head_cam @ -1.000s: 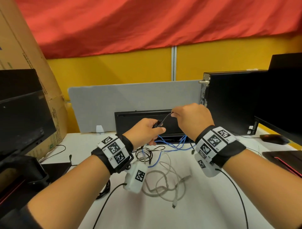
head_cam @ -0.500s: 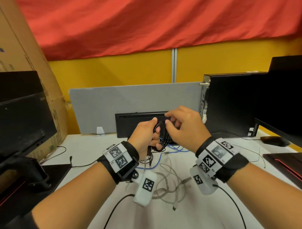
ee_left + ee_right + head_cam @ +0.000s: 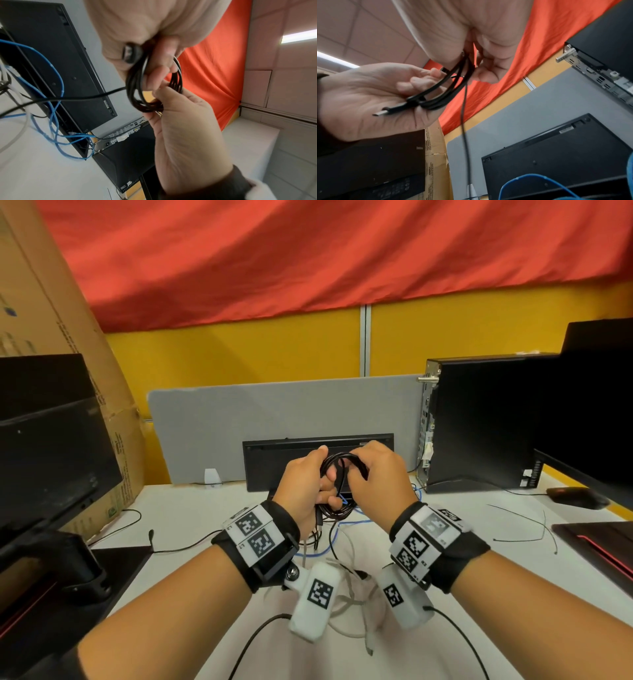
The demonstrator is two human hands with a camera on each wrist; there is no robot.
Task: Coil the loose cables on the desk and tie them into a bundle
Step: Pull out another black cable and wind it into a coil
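Note:
A black cable (image 3: pixel 342 463) is wound into a small coil held above the desk between both hands. My left hand (image 3: pixel 323 477) grips the coil's left side, and the USB plug (image 3: pixel 385 112) lies across its palm. My right hand (image 3: pixel 358 470) pinches the coil's upper right side (image 3: pixel 175 81). A loose black end (image 3: pixel 464 121) hangs from the coil toward the desk. On the desk below lie a tangled blue cable (image 3: pixel 56 94) and a pale grey cable (image 3: pixel 352 594), both partly hidden by my wrists.
A black keyboard (image 3: pixel 274 460) stands on edge against the grey divider (image 3: pixel 274 412). A PC tower (image 3: pixel 479 422) stands at the right, with a mouse (image 3: pixel 575 496) and a thin loose wire (image 3: pixel 524 522) near it. A monitor (image 3: pixel 51 440) and cardboard box (image 3: pixel 51 302) stand at the left.
My right hand has swung in from the upper right to meet my left, laying another loop of black cable onto the coil. Both hands are now closer together and a little higher.

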